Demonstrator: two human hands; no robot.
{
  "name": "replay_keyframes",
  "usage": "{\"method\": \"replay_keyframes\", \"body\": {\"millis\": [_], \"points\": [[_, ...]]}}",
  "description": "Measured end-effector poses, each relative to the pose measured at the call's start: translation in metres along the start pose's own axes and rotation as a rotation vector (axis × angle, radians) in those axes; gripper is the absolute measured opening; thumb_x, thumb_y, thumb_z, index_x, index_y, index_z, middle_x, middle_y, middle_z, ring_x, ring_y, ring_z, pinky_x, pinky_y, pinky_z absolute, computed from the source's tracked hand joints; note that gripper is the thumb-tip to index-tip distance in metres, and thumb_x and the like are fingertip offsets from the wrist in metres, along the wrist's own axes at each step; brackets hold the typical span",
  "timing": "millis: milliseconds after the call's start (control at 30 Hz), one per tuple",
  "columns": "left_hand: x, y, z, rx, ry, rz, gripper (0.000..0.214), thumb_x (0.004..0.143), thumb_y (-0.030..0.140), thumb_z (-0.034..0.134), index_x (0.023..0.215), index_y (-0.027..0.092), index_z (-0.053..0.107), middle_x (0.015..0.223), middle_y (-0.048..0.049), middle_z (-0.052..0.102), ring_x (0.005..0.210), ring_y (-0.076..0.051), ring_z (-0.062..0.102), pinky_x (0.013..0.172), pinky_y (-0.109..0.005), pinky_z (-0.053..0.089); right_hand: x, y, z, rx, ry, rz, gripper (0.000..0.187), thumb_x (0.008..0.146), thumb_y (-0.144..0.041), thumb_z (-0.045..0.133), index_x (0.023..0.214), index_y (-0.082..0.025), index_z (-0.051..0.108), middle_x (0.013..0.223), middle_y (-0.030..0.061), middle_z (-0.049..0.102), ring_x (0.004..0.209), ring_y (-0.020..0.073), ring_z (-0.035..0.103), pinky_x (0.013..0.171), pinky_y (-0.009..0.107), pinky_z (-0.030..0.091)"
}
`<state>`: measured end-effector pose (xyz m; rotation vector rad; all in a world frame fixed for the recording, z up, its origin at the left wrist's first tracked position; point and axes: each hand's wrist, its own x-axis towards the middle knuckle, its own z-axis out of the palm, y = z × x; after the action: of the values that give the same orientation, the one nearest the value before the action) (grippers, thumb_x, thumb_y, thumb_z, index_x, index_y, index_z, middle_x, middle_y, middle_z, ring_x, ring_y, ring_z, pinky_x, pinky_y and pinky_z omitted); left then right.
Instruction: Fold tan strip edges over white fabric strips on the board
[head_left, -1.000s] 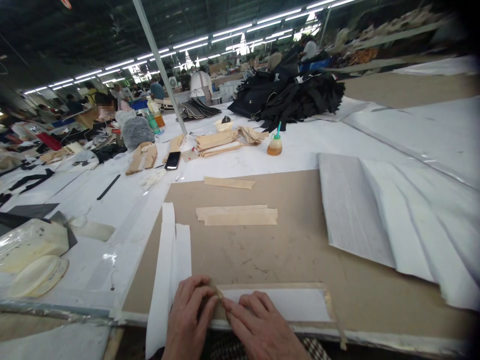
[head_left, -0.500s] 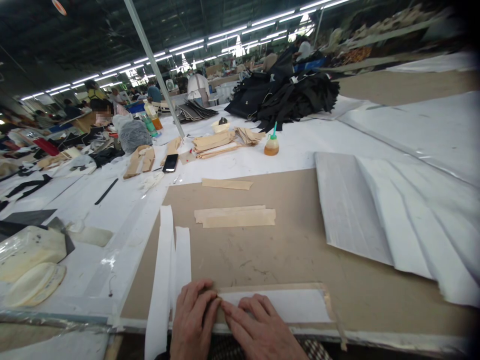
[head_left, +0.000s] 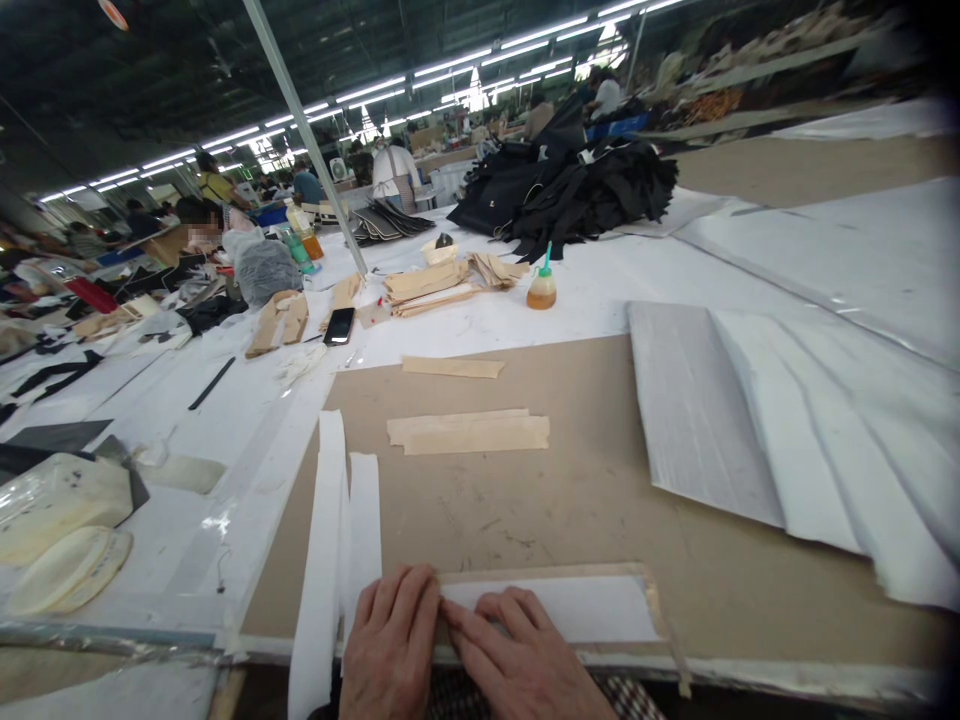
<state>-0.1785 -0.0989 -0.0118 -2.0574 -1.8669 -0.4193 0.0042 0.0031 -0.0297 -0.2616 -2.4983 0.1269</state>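
Observation:
Along the front edge of the board lies a beige strip [head_left: 540, 572] with a white strip [head_left: 600, 608] laid on top, its right end and top edge uncovered. My left hand [head_left: 394, 640] is closed over the strip's left end, fingers bent and pressed together. Beside it my right hand [head_left: 517, 640] rests on the white strip with curled fingers, its index fingertip almost touching my left hand. A small grey patch shows among the right fingers; what it is I cannot make out. The thumbs are mostly hidden.
White strips [head_left: 322, 560] lie left of my hands. Beige pieces [head_left: 469, 433] lie farther up the brown board [head_left: 510, 510]. Fanned white sheets [head_left: 817, 440] cover its right side. Behind stand a glue bottle [head_left: 541, 288], a phone [head_left: 340, 327] and a black pile [head_left: 570, 190].
My left fingers have drawn together and shifted slightly at the strip's left end. My right hand has stayed almost still, and the strips lie where they were.

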Motion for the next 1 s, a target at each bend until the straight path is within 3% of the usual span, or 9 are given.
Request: {"method": "replay_keyframes", "body": {"millis": [133, 333, 633, 733, 833, 1000], "points": [[0.002, -0.002, 0.000, -0.067, -0.061, -0.020, 0.029, 0.101, 0.014, 0.040, 0.119, 0.015, 0.062, 0.120, -0.0115, 0.067, 0.107, -0.027, 0.061, 0.088, -0.040, 0.051, -0.002, 0.000, 0.001, 0.004, -0.023, -0.005, 0.030, 0.104, -0.034, 0.048, 0.116, -0.016, 0.068, 0.131, 0.0074, 0.065, 0.091, 0.0216, 0.050, 0.080, 0.039, 0.042], [0.006, -0.007, -0.003, -0.345, -0.114, -0.214, 0.015, 0.101, 0.021, 0.050, 0.112, 0.021, 0.059, 0.121, -0.0111, 0.060, 0.111, -0.021, 0.060, 0.092, -0.034, 0.057, -0.002, 0.000, -0.001, -0.002, -0.040, 0.005, 0.025, 0.100, -0.033, 0.057, 0.118, -0.017, 0.067, 0.135, 0.0014, 0.063, 0.093, 0.0206, 0.050, 0.082, 0.037, 0.040], [0.008, 0.000, -0.005, -0.057, -0.075, 0.031, 0.035, 0.101, 0.014, 0.034, 0.123, 0.014, 0.061, 0.121, -0.0141, 0.065, 0.103, -0.026, 0.063, 0.085, -0.039, 0.056, -0.001, -0.001, -0.006, 0.027, -0.106, 0.023, 0.027, 0.099, -0.034, 0.059, 0.117, -0.016, 0.066, 0.137, 0.0066, 0.061, 0.094, 0.0212, 0.051, 0.084, 0.037, 0.041], [0.010, 0.002, -0.008, -0.062, -0.037, 0.054, 0.036, 0.102, 0.015, 0.032, 0.122, 0.012, 0.061, 0.117, -0.0142, 0.067, 0.101, -0.026, 0.064, 0.084, -0.038, 0.057, -0.001, -0.001, -0.006, 0.030, -0.110, 0.027, 0.026, 0.099, -0.033, 0.058, 0.119, -0.017, 0.065, 0.137, 0.0070, 0.061, 0.095, 0.0217, 0.051, 0.084, 0.037, 0.041], [0.013, 0.001, -0.012, -0.196, -0.059, -0.031, 0.031, 0.101, 0.015, 0.036, 0.119, 0.016, 0.062, 0.116, -0.0123, 0.067, 0.102, -0.024, 0.065, 0.088, -0.038, 0.058, -0.001, -0.001, -0.005, 0.054, -0.079, 0.027, 0.026, 0.099, -0.032, 0.059, 0.119, -0.016, 0.064, 0.135, 0.0051, 0.063, 0.094, 0.0211, 0.051, 0.084, 0.037, 0.041], [0.013, -0.006, -0.018, -0.501, -0.113, -0.321, 0.017, 0.097, 0.019, 0.056, 0.112, 0.022, 0.062, 0.128, -0.0112, 0.061, 0.113, -0.021, 0.065, 0.089, -0.032, 0.060, 0.001, -0.002, -0.012, 0.059, -0.127, 0.037, 0.027, 0.098, -0.030, 0.061, 0.121, -0.017, 0.063, 0.135, 0.0048, 0.063, 0.095, 0.0199, 0.052, 0.084, 0.035, 0.042]]}}
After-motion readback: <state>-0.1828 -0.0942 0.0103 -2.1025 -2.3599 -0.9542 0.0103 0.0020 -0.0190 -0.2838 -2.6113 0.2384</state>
